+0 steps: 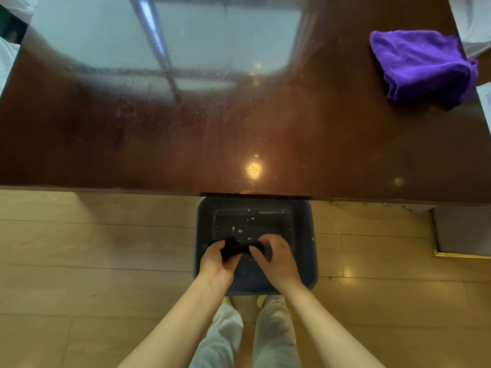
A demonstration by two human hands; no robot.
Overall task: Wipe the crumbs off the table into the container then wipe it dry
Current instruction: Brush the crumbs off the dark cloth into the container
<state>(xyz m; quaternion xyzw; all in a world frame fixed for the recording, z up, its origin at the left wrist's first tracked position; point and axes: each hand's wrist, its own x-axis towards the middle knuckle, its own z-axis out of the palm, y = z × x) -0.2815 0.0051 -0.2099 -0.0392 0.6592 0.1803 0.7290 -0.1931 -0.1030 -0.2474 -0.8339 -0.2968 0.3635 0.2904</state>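
Both hands work over the container: our left hand (216, 257) and right hand (275, 254) each grip an end of a dark cloth (235, 248), bunched between them as if being wrung or shaken out. We note the dark blue container (305, 261) on the floor, tucked just under the table (159, 144) edge, holding scattered pale crumbs (240, 231). We judge the crumb stage largely done; the tabletop looks streaked and damp, so drying remains. A purple cloth (422, 66) lies unused at the far right corner.

Head camera, steeply downward, table (239, 144) ahead, floor (79, 261) below
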